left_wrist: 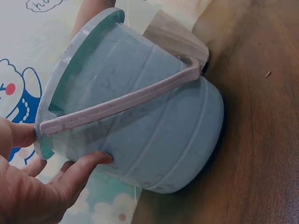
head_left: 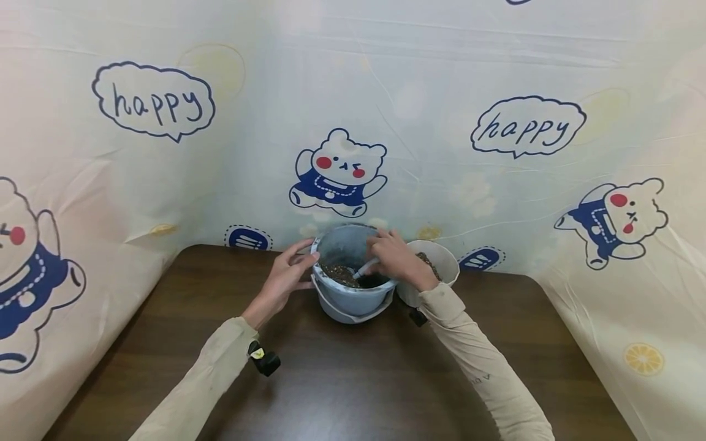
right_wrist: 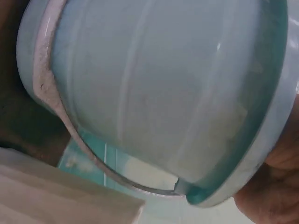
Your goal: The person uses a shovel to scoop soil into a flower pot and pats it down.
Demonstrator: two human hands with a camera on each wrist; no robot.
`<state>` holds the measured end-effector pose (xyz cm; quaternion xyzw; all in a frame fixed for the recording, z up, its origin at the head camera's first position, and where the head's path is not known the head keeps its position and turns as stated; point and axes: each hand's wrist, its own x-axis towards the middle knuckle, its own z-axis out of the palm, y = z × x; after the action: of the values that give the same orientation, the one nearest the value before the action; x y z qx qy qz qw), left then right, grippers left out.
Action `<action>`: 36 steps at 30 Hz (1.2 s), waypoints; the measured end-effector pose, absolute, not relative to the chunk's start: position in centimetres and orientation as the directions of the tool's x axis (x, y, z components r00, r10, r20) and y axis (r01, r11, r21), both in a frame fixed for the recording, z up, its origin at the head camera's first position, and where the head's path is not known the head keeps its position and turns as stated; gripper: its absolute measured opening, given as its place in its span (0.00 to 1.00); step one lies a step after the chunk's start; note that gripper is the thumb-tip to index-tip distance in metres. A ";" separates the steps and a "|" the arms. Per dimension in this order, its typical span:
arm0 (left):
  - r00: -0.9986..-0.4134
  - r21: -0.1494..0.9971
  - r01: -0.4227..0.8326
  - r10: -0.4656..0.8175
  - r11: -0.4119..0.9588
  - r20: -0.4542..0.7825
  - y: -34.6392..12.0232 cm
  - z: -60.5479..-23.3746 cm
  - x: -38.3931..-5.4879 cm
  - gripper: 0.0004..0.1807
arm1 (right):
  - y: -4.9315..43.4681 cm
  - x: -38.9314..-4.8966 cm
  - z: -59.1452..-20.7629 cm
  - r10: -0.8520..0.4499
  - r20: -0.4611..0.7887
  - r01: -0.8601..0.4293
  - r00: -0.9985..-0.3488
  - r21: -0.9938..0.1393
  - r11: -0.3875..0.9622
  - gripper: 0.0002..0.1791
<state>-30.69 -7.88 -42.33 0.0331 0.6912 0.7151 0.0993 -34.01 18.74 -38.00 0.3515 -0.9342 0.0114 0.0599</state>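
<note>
A light blue bucket (head_left: pixel 353 300) stands on the table with dark, speckled soil (head_left: pixel 337 274) inside. My left hand (head_left: pixel 284 272) holds its left rim; in the left wrist view, fingers (left_wrist: pixel 86 170) press on the outer wall below the rim. The pale handle (left_wrist: pixel 121 103) hangs down the bucket's front. Over the right side of the rim, my right hand (head_left: pixel 394 257) grips a small pale blue trowel (head_left: pixel 366 268), whose lower end reaches the soil. The hand hides most of its grip. In the right wrist view, the bucket wall (right_wrist: pixel 154 84) covers the trowel.
Right beside the bucket stands a white pot (head_left: pixel 449 260) with similar soil in it, partly behind my right wrist. The brown wooden table (head_left: pixel 342 380) ends at a printed cloth backdrop (head_left: pixel 425 153) that rises behind and on both sides.
</note>
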 end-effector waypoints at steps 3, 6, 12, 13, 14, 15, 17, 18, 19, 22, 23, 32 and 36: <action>-0.978 0.995 -0.096 0.190 -0.024 -0.090 -7.8 -42.4 -30.7 0.32 | 18.7 -33.9 -38.0 -0.650 0.116 -0.652 -0.751 0.028 0.758 0.10; -0.978 0.995 -0.097 0.187 -0.016 -0.092 -7.8 -42.4 -30.7 0.32 | 18.8 -33.8 -38.0 -0.650 0.137 -0.655 -0.747 0.016 0.756 0.10; -0.978 0.995 -0.100 0.186 -0.019 -0.095 -7.7 -42.5 -30.8 0.32 | 19.8 -33.5 -37.9 -0.650 0.201 -0.665 -0.733 -0.015 0.746 0.13; -0.978 0.995 -0.099 0.186 -0.019 -0.094 -7.7 -42.5 -30.8 0.32 | 20.0 -33.4 -37.9 -0.642 0.209 -0.661 -0.737 -0.026 0.750 0.13; -0.978 0.995 -0.099 0.185 -0.018 -0.094 -7.7 -42.5 -30.8 0.32 | 20.2 -33.3 -37.9 -0.633 0.215 -0.654 -0.744 -0.038 0.755 0.13; -0.978 0.995 -0.100 0.183 -0.017 -0.095 -7.8 -42.5 -30.8 0.32 | 20.4 -33.1 -37.8 -0.623 0.222 -0.647 -0.750 -0.053 0.761 0.13; -0.979 0.995 -0.100 0.182 -0.015 -0.096 -7.8 -42.5 -30.8 0.32 | 20.7 -32.9 -37.8 -0.600 0.242 -0.630 -0.763 -0.070 0.773 0.13; -0.979 0.995 -0.101 0.180 -0.014 -0.097 -7.8 -42.5 -30.8 0.32 | 20.8 -32.8 -37.8 -0.585 0.254 -0.620 -0.770 -0.081 0.781 0.13; -0.979 0.995 -0.102 0.179 -0.013 -0.098 -7.8 -42.5 -30.8 0.32 | 21.0 -32.7 -37.8 -0.570 0.269 -0.609 -0.777 -0.089 0.788 0.13; -0.979 0.995 -0.104 0.179 -0.013 -0.100 -7.8 -42.5 -30.8 0.32 | 21.3 -32.4 -37.9 -0.539 0.320 -0.592 -0.779 -0.094 0.800 0.15; -0.979 0.995 -0.104 0.180 -0.011 -0.100 -7.8 -42.5 -30.8 0.32 | 21.5 -32.3 -38.0 -0.533 0.335 -0.591 -0.777 -0.096 0.801 0.16; -0.977 0.994 -0.113 0.182 -0.003 -0.111 -7.9 -42.4 -30.8 0.32 | 22.4 -31.2 -37.7 -0.519 0.355 -0.595 -0.777 -0.147 0.790 0.14; -0.977 0.993 -0.115 0.182 -0.001 -0.113 -7.8 -42.4 -30.8 0.32 | 22.7 -30.8 -37.4 -0.497 0.346 -0.575 -0.796 -0.176 0.799 0.13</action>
<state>-30.79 -7.82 -42.37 0.0242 0.6989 0.7071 0.1051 -30.76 22.70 -37.44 0.2859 -0.9376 0.1375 0.1426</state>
